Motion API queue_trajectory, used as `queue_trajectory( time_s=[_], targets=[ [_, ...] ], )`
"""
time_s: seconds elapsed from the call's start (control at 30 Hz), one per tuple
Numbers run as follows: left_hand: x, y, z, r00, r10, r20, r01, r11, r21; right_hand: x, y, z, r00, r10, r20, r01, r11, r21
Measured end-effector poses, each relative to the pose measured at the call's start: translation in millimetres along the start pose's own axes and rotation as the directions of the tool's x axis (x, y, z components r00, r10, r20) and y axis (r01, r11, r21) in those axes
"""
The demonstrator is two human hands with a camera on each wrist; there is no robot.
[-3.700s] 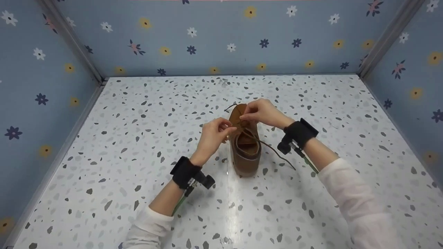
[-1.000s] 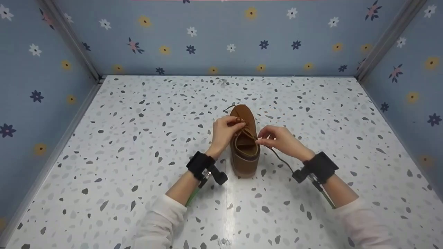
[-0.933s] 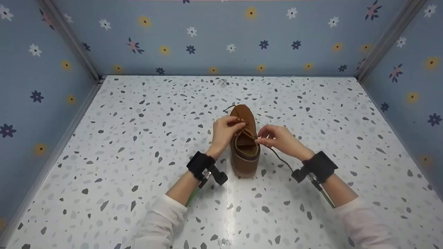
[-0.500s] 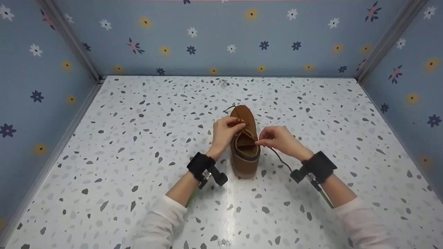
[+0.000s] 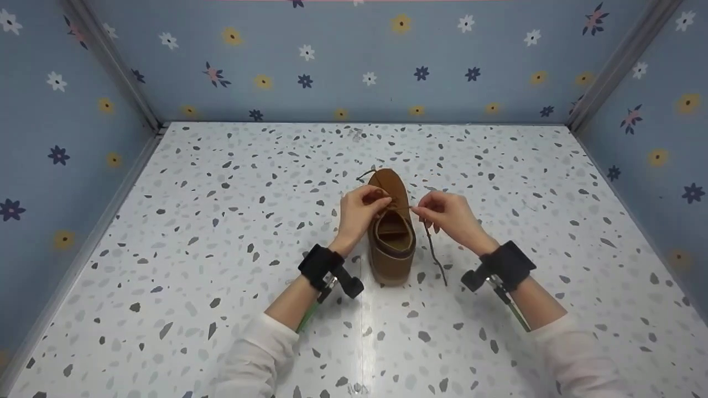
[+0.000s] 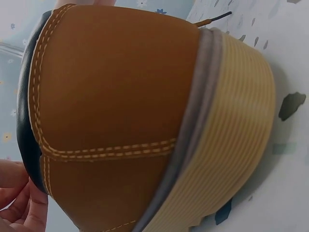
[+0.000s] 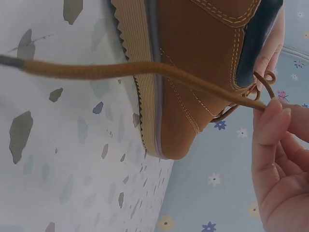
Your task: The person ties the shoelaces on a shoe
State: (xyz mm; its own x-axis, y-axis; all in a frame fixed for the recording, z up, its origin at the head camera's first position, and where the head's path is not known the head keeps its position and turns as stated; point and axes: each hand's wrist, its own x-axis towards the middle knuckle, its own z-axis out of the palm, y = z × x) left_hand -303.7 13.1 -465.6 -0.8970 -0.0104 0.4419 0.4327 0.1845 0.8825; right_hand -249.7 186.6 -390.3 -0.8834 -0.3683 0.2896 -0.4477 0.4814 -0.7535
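A brown lace-up shoe [image 5: 391, 268] stands on the surface, its heel toward me and its toe pointing away. My left hand [image 5: 359, 215] pinches the shoelace over the tongue between thumb and index finger; the exact spot is partly hidden by the fingers. Beside the shoe's right edge, my right hand [image 5: 451, 218] pinches the shoelace's right end, whose tail [image 5: 432, 254] hangs below the fingers. The right wrist view shows that lace [image 7: 96, 70] running across the frame from the fingertips, and a small loop [image 7: 271, 77] near the left fingers. Shoe upper [image 6: 116, 77] fills the left wrist view.
Another shoelace end [image 5: 364, 176] lies out past the toe's left side. The speckled white surface [image 5: 221, 166] is bounded by flowered blue panels [image 5: 354, 55] at the back and both sides. Each wrist wears a black camera strap [image 5: 506, 265].
My right hand has risen slightly and moved away from the shoe's opening, drawing the lace out sideways. The lace tail has swung nearer the shoe. Over the last second, my left hand has stayed put.
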Motion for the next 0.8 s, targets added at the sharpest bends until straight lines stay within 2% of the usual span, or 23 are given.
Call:
queue_trajectory(
  time_s=[0.03,0.07,0.13,0.23,0.27,0.3,0.53,0.8],
  targets=[
    [1.8,-12.3,3.4,1.000,0.009,-0.007,-0.009,1.000,0.008,4.2,19.2,2.2,1.000,-0.007,-0.007,0.007,1.000,0.030],
    [3.5,-21.9,5.6,1.000,0.003,-0.003,-0.003,1.000,0.005,6.5,27.4,3.2,1.000,-0.020,-0.012,0.021,0.998,0.064],
    [5.9,-36.6,9.7,1.000,0.000,-0.012,0.000,1.000,0.001,9.0,29.3,4.9,0.999,-0.007,-0.036,0.009,0.998,0.070],
    [7.2,-45.9,12.7,1.000,-0.021,-0.020,0.021,1.000,-0.008,12.9,31.0,7.6,0.999,0.012,-0.049,-0.009,0.997,0.074],
    [7.2,-47.1,13.1,0.999,-0.029,-0.019,0.028,0.999,-0.019,10.8,12.9,6.8,0.998,0.027,-0.057,-0.024,0.998,0.055],
    [6.8,-47.5,13.5,0.999,-0.029,-0.022,0.029,0.999,-0.017,10.7,5.7,7.2,0.997,0.048,-0.062,-0.046,0.998,0.035],
    [5.7,-43.1,13.3,0.999,-0.037,-0.023,0.037,0.999,-0.024,11.3,-13.1,10.6,0.997,0.062,-0.040,-0.060,0.996,0.060],
    [5.8,-43.2,13.2,0.999,-0.035,-0.028,0.033,0.998,-0.049,15.0,-4.4,15.9,0.996,0.077,-0.038,-0.075,0.995,0.059]
  ],
)
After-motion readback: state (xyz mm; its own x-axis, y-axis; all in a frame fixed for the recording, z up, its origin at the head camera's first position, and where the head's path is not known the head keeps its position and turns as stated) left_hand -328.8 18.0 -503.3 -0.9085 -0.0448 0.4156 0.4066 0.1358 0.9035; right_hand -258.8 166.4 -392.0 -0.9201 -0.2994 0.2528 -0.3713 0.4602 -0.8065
